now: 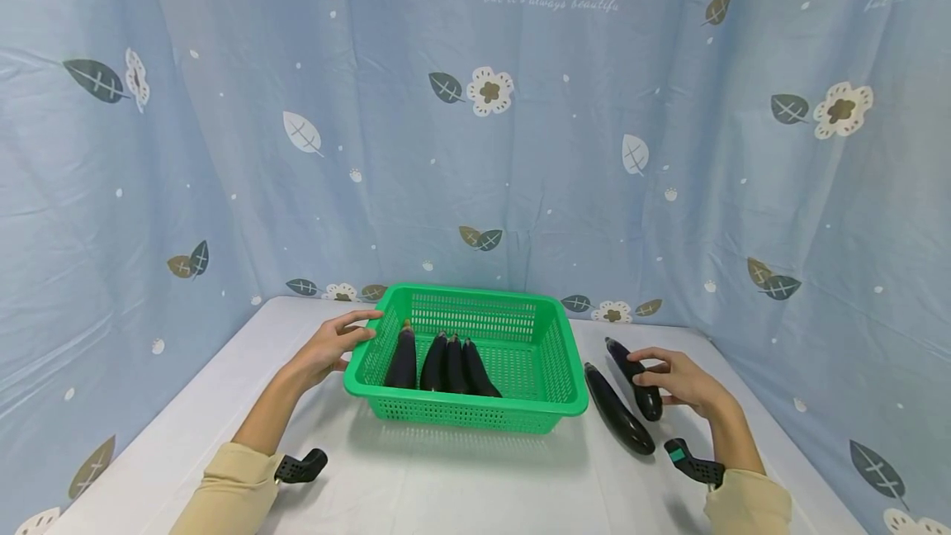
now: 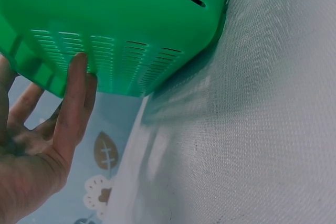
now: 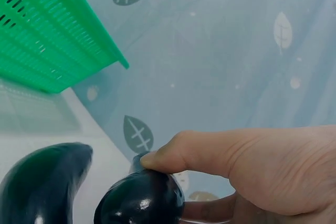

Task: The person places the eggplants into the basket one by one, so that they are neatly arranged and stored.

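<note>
At the left rim of a green plastic basket, my left hand holds on. In the left wrist view, fingers of that hand lie against the slotted outer wall, others at the rim. Several dark eggplants lie side by side in the basket's left half. To the right of the basket, my right hand grips an eggplant between thumb and fingers; its rounded end shows close in the right wrist view. Another eggplant lies on the table between that one and the basket.
A white cloth covers the table. Behind it and along both sides hangs a blue printed curtain, close to the basket's far side. Each wrist wears a black camera mount.
</note>
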A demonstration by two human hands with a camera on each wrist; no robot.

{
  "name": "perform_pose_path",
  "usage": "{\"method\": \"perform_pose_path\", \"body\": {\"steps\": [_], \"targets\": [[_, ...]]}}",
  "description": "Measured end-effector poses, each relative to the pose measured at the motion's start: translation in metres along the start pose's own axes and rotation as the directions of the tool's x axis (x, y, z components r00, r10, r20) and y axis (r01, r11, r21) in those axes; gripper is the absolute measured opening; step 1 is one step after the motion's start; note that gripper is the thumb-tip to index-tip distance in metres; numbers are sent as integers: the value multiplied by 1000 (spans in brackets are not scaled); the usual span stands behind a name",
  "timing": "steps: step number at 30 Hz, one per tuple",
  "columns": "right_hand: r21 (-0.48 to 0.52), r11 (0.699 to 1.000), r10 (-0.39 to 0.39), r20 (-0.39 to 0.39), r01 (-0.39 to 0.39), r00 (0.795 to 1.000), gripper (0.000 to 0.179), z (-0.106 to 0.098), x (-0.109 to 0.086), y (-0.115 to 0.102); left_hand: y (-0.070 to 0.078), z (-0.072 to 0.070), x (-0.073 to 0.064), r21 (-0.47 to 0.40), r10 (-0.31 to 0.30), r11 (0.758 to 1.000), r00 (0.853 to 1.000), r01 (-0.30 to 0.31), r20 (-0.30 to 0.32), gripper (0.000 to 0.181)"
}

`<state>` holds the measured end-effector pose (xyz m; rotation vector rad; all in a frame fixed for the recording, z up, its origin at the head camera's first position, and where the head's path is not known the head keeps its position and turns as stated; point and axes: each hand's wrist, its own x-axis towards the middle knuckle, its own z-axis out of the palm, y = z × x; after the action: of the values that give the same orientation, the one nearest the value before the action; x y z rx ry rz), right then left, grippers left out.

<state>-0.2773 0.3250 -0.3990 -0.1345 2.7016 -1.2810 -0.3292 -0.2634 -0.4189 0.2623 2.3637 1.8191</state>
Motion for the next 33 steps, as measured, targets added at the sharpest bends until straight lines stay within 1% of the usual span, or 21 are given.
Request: {"method": "perform_pose_path", "body": {"steps": [8,13,22,33], "targets": [[-15,1000,-5,-28,4,1000,52,-1,-1,-9,0,0,0,-1,2,1000,1000,-2,4,59],[-36,999,-31,-22,30,999,52,-3,-5,-16,0,0,0,-13,3,1000,1000,-3,5,58],[-35,997,-63,-37,62,997,53,-4,-14,-33,1,1,-1,-13,3,1000,1000,-3,2,57],[-16,997,-82,-50,81,995,56,-3,-14,-38,1,1,-2,-2,4,1000,1000,-4,5,57]]}}
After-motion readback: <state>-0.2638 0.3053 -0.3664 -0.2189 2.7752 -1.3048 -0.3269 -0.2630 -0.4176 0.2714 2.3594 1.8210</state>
